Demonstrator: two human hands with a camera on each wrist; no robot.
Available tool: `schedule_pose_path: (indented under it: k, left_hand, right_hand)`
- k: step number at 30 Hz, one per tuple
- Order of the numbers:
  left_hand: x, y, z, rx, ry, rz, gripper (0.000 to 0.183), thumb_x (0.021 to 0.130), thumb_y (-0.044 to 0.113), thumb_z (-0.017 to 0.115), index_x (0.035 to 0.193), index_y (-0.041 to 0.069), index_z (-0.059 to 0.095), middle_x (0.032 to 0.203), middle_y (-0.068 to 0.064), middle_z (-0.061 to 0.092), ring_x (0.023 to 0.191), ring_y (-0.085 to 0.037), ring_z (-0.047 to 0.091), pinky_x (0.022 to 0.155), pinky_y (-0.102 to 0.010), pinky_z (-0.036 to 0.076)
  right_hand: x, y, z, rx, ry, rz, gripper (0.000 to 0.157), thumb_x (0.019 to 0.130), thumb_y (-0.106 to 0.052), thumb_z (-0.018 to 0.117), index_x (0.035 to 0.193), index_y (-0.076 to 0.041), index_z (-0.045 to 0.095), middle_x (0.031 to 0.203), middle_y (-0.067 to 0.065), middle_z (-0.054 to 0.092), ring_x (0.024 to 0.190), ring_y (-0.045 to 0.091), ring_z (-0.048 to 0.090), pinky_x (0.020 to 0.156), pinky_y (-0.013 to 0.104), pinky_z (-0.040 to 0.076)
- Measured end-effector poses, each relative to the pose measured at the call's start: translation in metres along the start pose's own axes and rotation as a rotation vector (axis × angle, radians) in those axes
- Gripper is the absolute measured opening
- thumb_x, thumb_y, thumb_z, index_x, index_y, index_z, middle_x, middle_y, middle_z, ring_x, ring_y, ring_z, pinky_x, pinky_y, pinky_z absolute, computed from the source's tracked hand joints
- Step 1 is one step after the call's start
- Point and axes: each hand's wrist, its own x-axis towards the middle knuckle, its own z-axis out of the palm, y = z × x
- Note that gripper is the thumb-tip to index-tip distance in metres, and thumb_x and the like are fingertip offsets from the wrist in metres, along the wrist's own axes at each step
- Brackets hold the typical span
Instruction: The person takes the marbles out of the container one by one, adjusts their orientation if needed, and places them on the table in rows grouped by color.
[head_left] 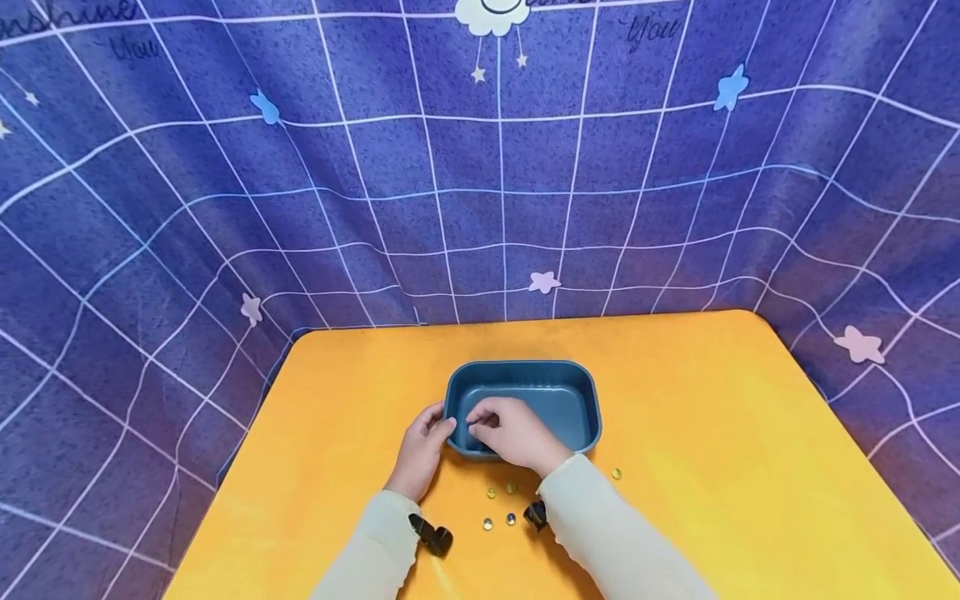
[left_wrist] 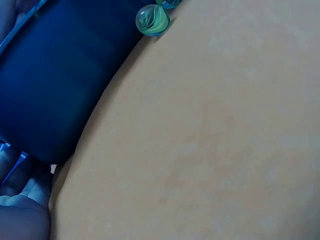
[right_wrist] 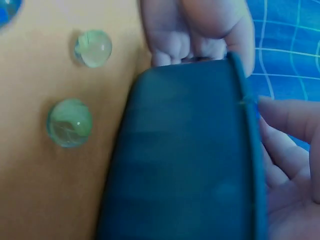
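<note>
A dark blue-green rectangular tub (head_left: 562, 408) stands on the table. At its left end my left hand (head_left: 420, 450) grips the wall, thumb at the rim and fingers along the outside. My right hand (head_left: 517, 429) reaches over the near rim into the left part of the tub. Its thumb and index finger pinch a small blue marble (right_wrist: 258, 111), mostly hidden by the fingers and the rim. In front of the tub lie a yellow-green marble (head_left: 491, 492), another green one (head_left: 511, 487), a clear marble (head_left: 487, 524) and a dark blue one (head_left: 511, 518).
One more yellow marble (head_left: 617, 473) sits to the right of the tub, beyond my right forearm. The yellow-orange table (head_left: 360, 367) ends at a blue grid-patterned curtain (head_left: 465, 217) at the back and sides. Black wrist cameras (head_left: 435, 537) stick out from my sleeves.
</note>
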Motion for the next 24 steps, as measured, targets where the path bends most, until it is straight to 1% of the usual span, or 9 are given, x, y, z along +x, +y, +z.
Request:
schedule_pose_path:
  k: [5,10,16,20,24]
  left_hand:
    - [0.0,0.0,-0.002,0.024,0.017,-0.02,0.044,0.103,0.032,0.065,0.142,0.014,0.06,0.141,-0.004,0.062,0.13,-0.019,0.057,0.114,-0.041,0.042]
    - [0.001,-0.002,-0.002,0.007,0.007,-0.022,0.044,0.103,0.032,0.065,0.143,0.013,0.059,0.141,-0.005,0.062,0.131,-0.02,0.057,0.114,-0.041,0.042]
    - [0.001,-0.001,-0.003,0.005,0.005,-0.019,0.044,0.103,0.031,0.065,0.142,0.013,0.06,0.14,-0.006,0.062,0.13,-0.02,0.057,0.113,-0.041,0.043]
    - [0.0,0.0,-0.002,-0.005,0.002,-0.023,0.043,0.103,0.03,0.064,0.142,0.012,0.06,0.14,-0.007,0.062,0.129,-0.021,0.058,0.113,-0.042,0.043]
    - [0.0,0.0,-0.002,-0.008,-0.001,-0.029,0.045,0.103,0.031,0.064,0.144,0.011,0.058,0.142,-0.008,0.061,0.131,-0.022,0.056,0.114,-0.044,0.042]
  right_hand:
    - [-0.02,-0.007,-0.008,0.022,0.079,-0.013,0.009,0.1,-0.02,0.07,0.108,-0.021,0.075,0.096,-0.012,0.068,0.086,0.009,0.064,0.079,0.03,0.057]
    - [-0.041,-0.009,-0.02,0.034,0.124,0.0,0.01,0.1,-0.019,0.071,0.108,-0.021,0.075,0.098,-0.011,0.069,0.086,0.01,0.064,0.079,0.03,0.057]
    - [-0.058,-0.006,-0.027,0.049,0.14,0.021,0.008,0.099,-0.017,0.071,0.106,-0.016,0.076,0.096,-0.01,0.069,0.086,0.012,0.064,0.078,0.029,0.057]
    - [-0.068,-0.002,-0.029,0.053,0.152,0.037,0.007,0.098,-0.015,0.072,0.104,-0.018,0.075,0.097,-0.009,0.068,0.086,0.012,0.064,0.078,0.028,0.057]
    - [-0.079,0.001,-0.036,0.042,0.167,0.052,0.009,0.097,-0.014,0.073,0.104,-0.02,0.075,0.097,-0.008,0.068,0.086,0.012,0.063,0.077,0.028,0.057]
